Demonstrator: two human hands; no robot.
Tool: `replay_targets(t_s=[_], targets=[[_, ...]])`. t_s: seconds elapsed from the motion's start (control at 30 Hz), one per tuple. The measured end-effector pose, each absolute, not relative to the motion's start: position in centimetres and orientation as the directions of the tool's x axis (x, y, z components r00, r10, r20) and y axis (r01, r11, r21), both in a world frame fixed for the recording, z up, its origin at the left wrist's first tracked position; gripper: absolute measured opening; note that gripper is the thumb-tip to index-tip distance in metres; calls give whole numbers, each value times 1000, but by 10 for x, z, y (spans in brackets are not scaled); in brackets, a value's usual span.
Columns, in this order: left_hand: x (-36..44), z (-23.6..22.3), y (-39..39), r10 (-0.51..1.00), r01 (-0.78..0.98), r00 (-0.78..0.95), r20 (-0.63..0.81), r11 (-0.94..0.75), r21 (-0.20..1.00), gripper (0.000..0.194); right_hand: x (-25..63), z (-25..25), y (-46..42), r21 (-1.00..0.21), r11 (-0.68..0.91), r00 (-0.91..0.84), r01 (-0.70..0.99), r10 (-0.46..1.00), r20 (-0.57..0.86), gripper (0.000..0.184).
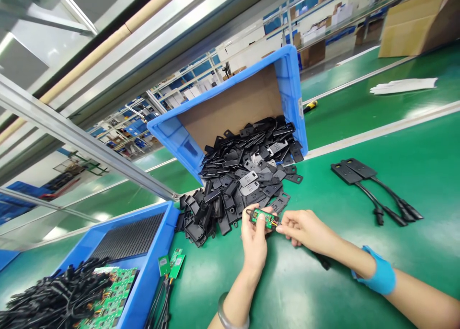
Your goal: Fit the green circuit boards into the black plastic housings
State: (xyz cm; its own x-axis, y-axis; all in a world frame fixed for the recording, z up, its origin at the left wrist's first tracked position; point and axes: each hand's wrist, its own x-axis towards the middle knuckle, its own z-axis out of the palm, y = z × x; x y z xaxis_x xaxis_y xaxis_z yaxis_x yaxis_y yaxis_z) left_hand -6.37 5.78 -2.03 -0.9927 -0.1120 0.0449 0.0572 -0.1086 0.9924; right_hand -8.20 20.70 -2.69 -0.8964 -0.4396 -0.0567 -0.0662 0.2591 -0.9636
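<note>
My left hand (pixel 254 245) is closed around a small green circuit board (pixel 264 218), its thumb pressing on the face of the board. The board appears to sit in a black plastic housing, whose looped end shows past my fingers. At the board's other end, my right hand (pixel 311 231) pinches the cable where thin coloured wires come out. Part of the black cable (pixel 323 261) shows below my right wrist; my hand hides the rest. Just beyond my hands lies a heap of black plastic housings and flat covers (pixel 230 185).
A tipped blue bin (pixel 300 104) spills the heap onto the green table (pixel 287 290). Another blue bin (pixel 151 266) at left holds cabled boards and stacked black parts. Two loose boards (pixel 176 263) lie beside it. Right are finished-looking cabled units (pixel 354 170), a white glove (pixel 402 85) and a cardboard box (pixel 409 27).
</note>
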Motion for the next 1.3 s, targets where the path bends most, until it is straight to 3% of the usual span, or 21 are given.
replay_targets(t_s=[0.07, 0.17, 0.3, 0.37, 0.5, 0.6, 0.73, 0.9, 1.07, 1.3], targets=[[-63, -20, 59, -130, 73, -990, 59, -102, 992, 34, -82, -26, 207, -982, 180, -908, -50, -419, -31, 23], [-62, -18, 60, -113, 104, -989, 93, -91, 990, 33, -83, -26, 207, -992, 107, -907, -62, -422, 11, 37], [-60, -16, 62, -62, 159, -986, 157, -33, 987, 26, -84, -28, 206, -992, 124, -877, 26, -473, -82, 45], [-61, -18, 62, -26, 120, -993, 118, -65, 991, 26, -84, -29, 207, -984, 174, -863, -23, -500, -68, 47], [-61, -24, 63, -18, 12, -1000, 10, -128, 992, 29, -80, -28, 207, -944, 297, -855, -145, -517, -31, 46], [-60, -25, 64, -42, 34, -999, 30, -101, 994, 30, -78, -26, 204, -926, 323, -861, -196, -508, 5, 40], [-59, -22, 65, -38, 92, -995, 88, -100, 991, 25, -77, -25, 201, -892, 310, -874, -328, -458, 162, 31], [-60, -18, 62, -97, 120, -989, 113, -67, 990, 24, -78, -24, 204, -921, 274, -857, -279, -504, 109, 33], [-65, -18, 56, -151, 134, -982, 116, -110, 985, 23, -83, -25, 209, -886, 407, -869, -220, -494, -11, 24], [-63, -21, 58, -93, 108, -990, 105, -28, 994, 26, -83, -29, 206, -936, 281, -893, -213, -444, 71, 32]])
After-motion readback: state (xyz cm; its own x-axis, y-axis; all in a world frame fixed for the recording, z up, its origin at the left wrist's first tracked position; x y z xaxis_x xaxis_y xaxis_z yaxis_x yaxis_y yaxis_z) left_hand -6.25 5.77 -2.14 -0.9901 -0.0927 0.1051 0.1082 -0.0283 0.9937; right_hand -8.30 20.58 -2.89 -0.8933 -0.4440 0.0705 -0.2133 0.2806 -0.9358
